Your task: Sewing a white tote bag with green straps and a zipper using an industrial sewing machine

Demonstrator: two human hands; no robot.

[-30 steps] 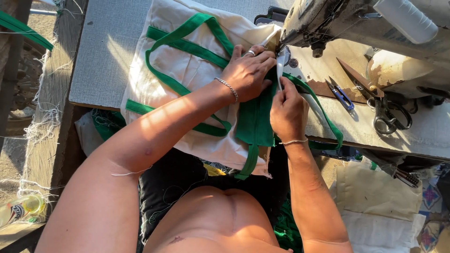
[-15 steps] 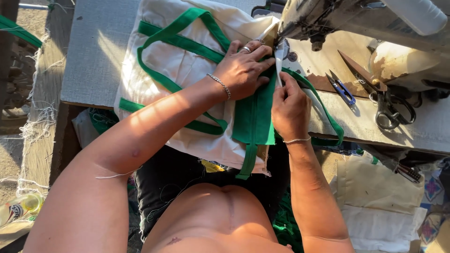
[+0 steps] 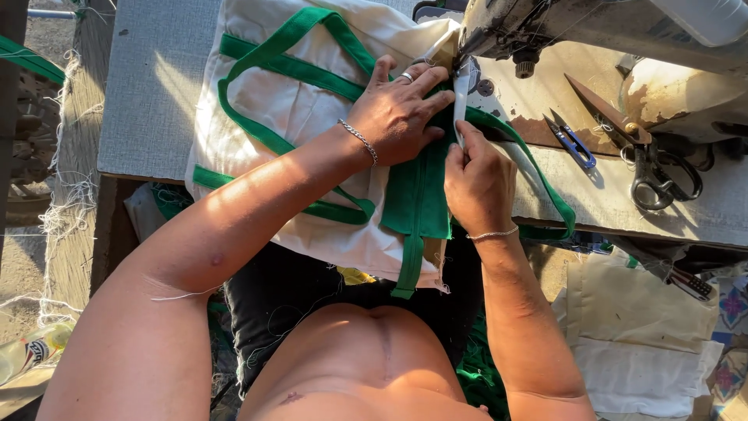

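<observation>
Both hands have advanced slightly toward the sewing machine head (image 3: 545,27) since the earlier frame, feeding the work forward. Left hand (image 3: 401,113) lies flat, fingers spread, pressing the cream bag with green straps (image 3: 288,117) onto the table (image 3: 148,93). Right hand (image 3: 479,183) pinches the green panel (image 3: 417,203) edge at the needle area. Judged progress: straps appear attached; the panel seam is under way. Blue thread snips (image 3: 573,143) and scissors (image 3: 650,156) lie right, clear of the feed path.

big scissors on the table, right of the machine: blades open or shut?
Shut, as far as shows: the scissors lie flat on the table, blades together in one point. Neither hand touches them.
</observation>
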